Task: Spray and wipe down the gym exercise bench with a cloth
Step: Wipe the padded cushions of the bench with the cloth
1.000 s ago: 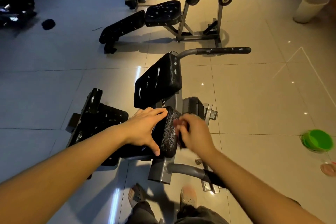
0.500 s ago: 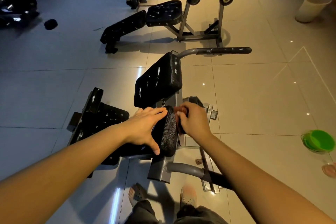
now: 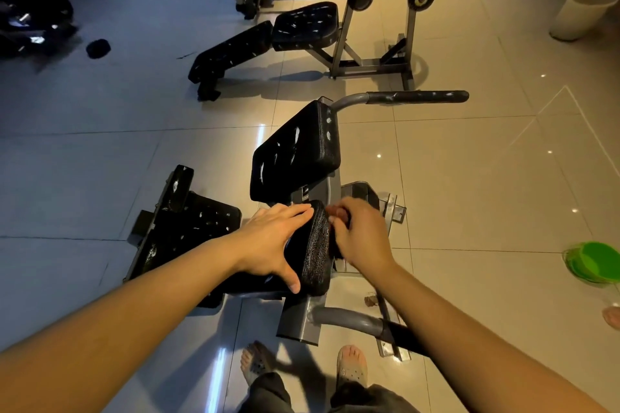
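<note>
Right hand slid down the edge of the firm-looking bench pad, frame centre, fingers bunching the soft cloth; left hand, fingers straight, steadies it.

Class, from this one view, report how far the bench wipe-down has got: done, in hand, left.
Done: nothing certain; pale streaks on the upper pad and left pad could be spray or wear. In hand: the left hand presses flat on the small pad while the right hand holds a reddish cloth, mostly hidden, against its right edge. Left: probably the other pads.
</note>
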